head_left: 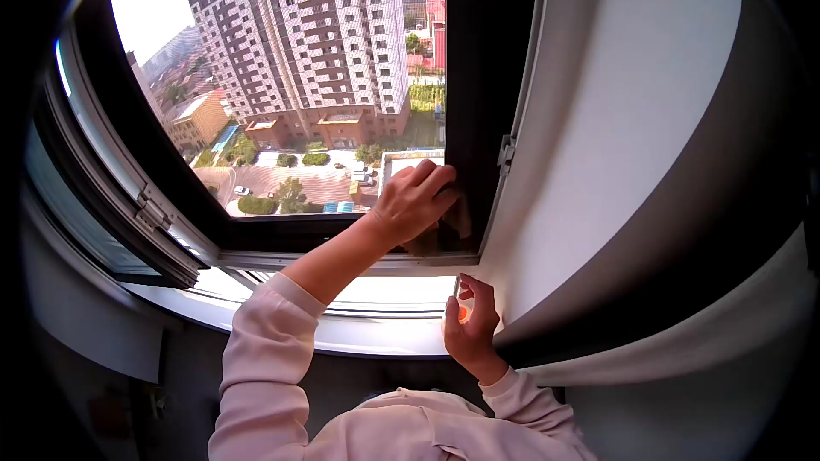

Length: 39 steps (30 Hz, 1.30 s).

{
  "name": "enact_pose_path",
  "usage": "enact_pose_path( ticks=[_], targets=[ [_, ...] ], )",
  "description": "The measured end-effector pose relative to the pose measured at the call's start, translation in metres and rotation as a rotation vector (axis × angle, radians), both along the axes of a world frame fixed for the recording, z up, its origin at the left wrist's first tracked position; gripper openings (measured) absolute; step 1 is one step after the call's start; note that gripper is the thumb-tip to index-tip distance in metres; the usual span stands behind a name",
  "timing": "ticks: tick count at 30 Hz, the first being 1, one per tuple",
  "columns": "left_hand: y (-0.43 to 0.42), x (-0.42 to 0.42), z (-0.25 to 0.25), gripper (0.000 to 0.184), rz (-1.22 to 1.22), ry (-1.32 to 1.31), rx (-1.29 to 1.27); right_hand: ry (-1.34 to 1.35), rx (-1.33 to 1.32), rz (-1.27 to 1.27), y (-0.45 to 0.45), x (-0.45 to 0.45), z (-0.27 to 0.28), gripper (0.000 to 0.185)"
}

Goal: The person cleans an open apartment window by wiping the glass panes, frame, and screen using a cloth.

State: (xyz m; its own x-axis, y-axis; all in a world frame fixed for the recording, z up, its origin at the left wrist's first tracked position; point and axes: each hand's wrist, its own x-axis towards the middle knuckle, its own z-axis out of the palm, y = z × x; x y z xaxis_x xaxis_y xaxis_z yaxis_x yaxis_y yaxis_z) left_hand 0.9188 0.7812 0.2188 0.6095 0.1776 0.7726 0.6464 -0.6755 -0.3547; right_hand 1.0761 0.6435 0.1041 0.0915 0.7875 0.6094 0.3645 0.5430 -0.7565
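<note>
My left hand reaches up to the lower right corner of the dark window frame. Its fingers are bent and pressed together against the frame; whatever they pinch, if anything, is hidden. Lower down, by the right end of the sill, my right hand is curled with thumb and fingers around a small whitish thing with an orange centre. Most of that thing is covered by the hand, so its kind is unclear. The window pane lies beyond my left hand.
An inward-opened window sash stands at the left, with a metal hinge. Below the frame runs a white sill. A metal fitting sits on the right frame edge, beside a pale wall. Tall buildings show outside.
</note>
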Motion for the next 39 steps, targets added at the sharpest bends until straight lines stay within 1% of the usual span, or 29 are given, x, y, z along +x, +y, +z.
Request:
enact_pose_path(
  ticks=[1,4,5,6,9,11,12,13,14,15,16,17,18,19,21,22,23,26,27,28,29,30,31,32,34,36,37,38,39],
  targets=[
    [0.002,0.003,0.047,0.019,-0.008,-0.097,0.091,0.013,0.013,0.003,0.0,-0.002,-0.002,0.036],
    [0.014,0.01,0.201,0.032,-0.041,-0.334,0.312,-0.011,-0.011,-0.022,0.0,-0.009,-0.002,0.034],
    [0.031,0.002,0.243,0.036,0.04,-0.385,0.275,-0.024,0.006,-0.029,0.0,-0.012,0.001,0.034],
    [0.036,0.001,0.244,0.036,0.036,-0.388,0.262,-0.04,0.017,-0.037,-0.001,-0.012,0.003,0.033],
    [0.048,0.006,0.233,0.037,0.207,-0.338,0.352,-0.062,0.015,-0.071,0.0,-0.013,0.004,0.034],
    [0.054,0.015,0.223,0.037,0.311,-0.293,0.416,-0.053,-0.045,-0.071,-0.011,-0.012,0.0,0.035],
    [0.056,0.019,0.229,0.038,0.363,-0.277,0.479,-0.046,-0.066,-0.069,-0.014,-0.011,-0.003,0.035],
    [0.025,0.025,0.2,0.034,0.09,-0.219,0.484,-0.037,-0.051,-0.066,-0.007,-0.012,-0.002,0.035],
    [0.033,0.019,0.157,0.029,0.047,-0.198,0.425,-0.049,-0.043,-0.082,-0.007,-0.013,-0.003,0.036],
    [0.029,0.012,0.115,0.023,0.038,-0.098,0.292,-0.057,-0.026,-0.082,-0.005,-0.013,-0.007,0.038],
    [0.028,0.003,0.09,0.023,-0.054,0.033,0.323,-0.069,-0.038,-0.095,-0.004,-0.014,-0.008,0.038],
    [0.018,-0.005,0.079,0.023,-0.063,0.191,0.271,-0.104,-0.054,-0.106,-0.004,-0.013,-0.004,0.037],
    [0.018,-0.012,0.074,0.024,-0.084,0.238,0.199,-0.095,-0.043,-0.104,-0.002,-0.013,0.0,0.037],
    [0.017,-0.014,0.087,0.026,-0.141,0.183,0.154,-0.087,-0.036,-0.102,0.001,-0.013,0.001,0.037],
    [0.016,-0.016,0.143,0.026,-0.154,0.024,0.199,-0.069,-0.028,-0.11,0.003,-0.013,-0.002,0.037],
    [0.018,-0.014,0.185,0.02,-0.154,-0.064,0.293,-0.075,-0.049,-0.12,0.004,-0.013,-0.004,0.036],
    [0.011,-0.01,0.232,0.027,-0.134,-0.18,0.323,-0.074,-0.04,-0.126,0.004,-0.014,-0.002,0.036],
    [0.023,0.005,0.361,0.038,-0.014,-0.291,0.697,-0.103,-0.05,-0.155,0.006,-0.015,-0.001,0.037],
    [0.017,0.012,0.388,0.021,0.004,-0.38,0.466,-0.102,-0.054,-0.165,0.003,-0.014,-0.002,0.037],
    [0.034,0.018,0.416,0.03,0.006,-0.415,0.668,-0.095,-0.075,-0.161,0.002,-0.014,0.0,0.037],
    [0.04,0.024,0.434,0.029,0.032,-0.444,0.724,-0.09,-0.087,-0.157,0.003,-0.014,0.002,0.038],
    [0.046,0.027,0.443,0.028,0.04,-0.415,0.71,-0.058,-0.114,-0.15,0.002,-0.015,0.001,0.038],
    [0.044,0.032,0.447,0.027,0.053,-0.385,0.693,-0.044,-0.016,-0.212,0.005,-0.017,0.003,0.031],
    [0.044,0.038,0.446,0.027,0.052,-0.389,0.702,-0.058,-0.001,-0.219,0.007,-0.018,0.005,0.032],
    [0.027,0.051,0.422,0.023,-0.319,-0.748,-0.041,-0.072,0.008,-0.221,0.003,-0.02,0.005,0.032],
    [0.055,0.038,0.373,0.037,0.111,-0.369,0.629,-0.066,-0.007,-0.205,0.009,-0.022,-0.005,0.032],
    [0.054,0.036,0.345,0.034,0.099,-0.336,0.562,-0.078,-0.02,-0.211,0.013,-0.022,-0.018,0.034],
    [0.053,0.031,0.311,0.023,0.113,-0.286,0.46,-0.059,-0.078,-0.161,0.01,-0.022,-0.017,0.038],
    [0.046,0.029,0.276,0.022,0.11,-0.229,0.392,-0.042,-0.141,-0.108,0.005,-0.022,-0.015,0.044]
  ],
)
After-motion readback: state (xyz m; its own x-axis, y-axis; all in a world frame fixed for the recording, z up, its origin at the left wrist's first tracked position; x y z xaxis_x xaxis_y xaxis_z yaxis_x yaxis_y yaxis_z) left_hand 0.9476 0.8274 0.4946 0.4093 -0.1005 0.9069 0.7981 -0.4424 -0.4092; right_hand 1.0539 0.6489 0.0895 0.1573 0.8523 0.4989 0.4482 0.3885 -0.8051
